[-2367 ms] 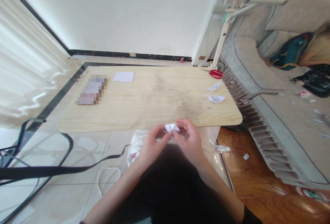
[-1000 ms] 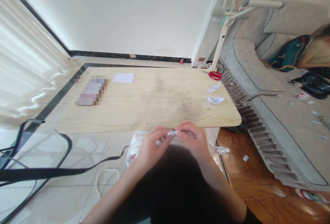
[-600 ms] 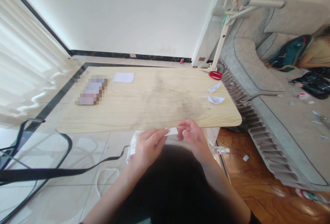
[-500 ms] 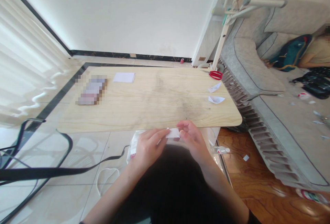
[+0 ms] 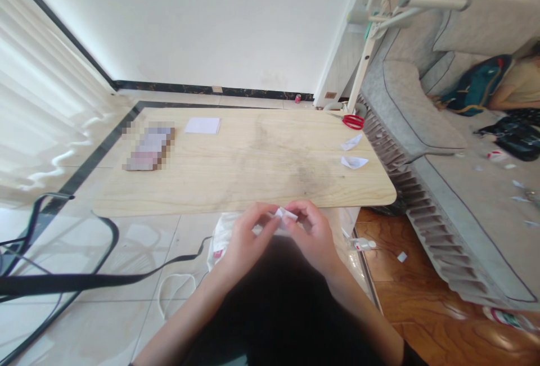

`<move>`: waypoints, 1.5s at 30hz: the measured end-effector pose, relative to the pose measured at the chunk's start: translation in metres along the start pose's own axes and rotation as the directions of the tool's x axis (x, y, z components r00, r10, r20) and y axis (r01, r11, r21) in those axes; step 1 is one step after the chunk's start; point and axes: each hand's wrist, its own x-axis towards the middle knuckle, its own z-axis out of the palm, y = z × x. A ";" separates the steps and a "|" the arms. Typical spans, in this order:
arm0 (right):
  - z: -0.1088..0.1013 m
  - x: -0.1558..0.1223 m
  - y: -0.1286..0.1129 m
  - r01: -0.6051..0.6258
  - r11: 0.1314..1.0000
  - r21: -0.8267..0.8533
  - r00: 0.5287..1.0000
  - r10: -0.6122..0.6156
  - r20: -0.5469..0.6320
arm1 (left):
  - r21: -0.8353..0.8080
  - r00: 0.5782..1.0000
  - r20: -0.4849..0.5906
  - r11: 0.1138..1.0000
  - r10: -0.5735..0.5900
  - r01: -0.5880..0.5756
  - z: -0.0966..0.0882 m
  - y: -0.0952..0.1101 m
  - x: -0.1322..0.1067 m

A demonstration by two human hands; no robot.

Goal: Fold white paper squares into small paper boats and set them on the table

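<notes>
A small piece of folded white paper (image 5: 288, 215) is pinched between both hands, just in front of the table's near edge. My left hand (image 5: 252, 232) grips its left side between thumb and fingers. From the right, my right hand (image 5: 311, 231) presses on it with the thumb, its fingers curled behind. Fingers cover part of the paper, so its full shape is hidden. On the table (image 5: 236, 175), two folded white paper pieces, one (image 5: 354, 162) nearer and one (image 5: 351, 143) farther, lie at the right. Red-handled scissors (image 5: 352, 122) rest behind them.
A stack of white paper (image 5: 202, 125) lies at the table's back left, beside a blurred-out flat object (image 5: 149, 148). To the right stands a grey sofa (image 5: 447, 113) with a person and a teal backpack (image 5: 476, 87). A black strap (image 5: 105, 281) crosses the left side.
The paper has gone from lying flat to a tilted, pointed shape between my fingers. Both hands have drawn closer together, and my right fingers have closed in on it.
</notes>
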 end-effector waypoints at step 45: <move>0.009 0.001 0.004 -0.036 0.984 -0.176 0.995 0.019 -0.101 | 0.360 0.926 -0.055 0.873 0.373 -0.330 0.006 -0.003 0.001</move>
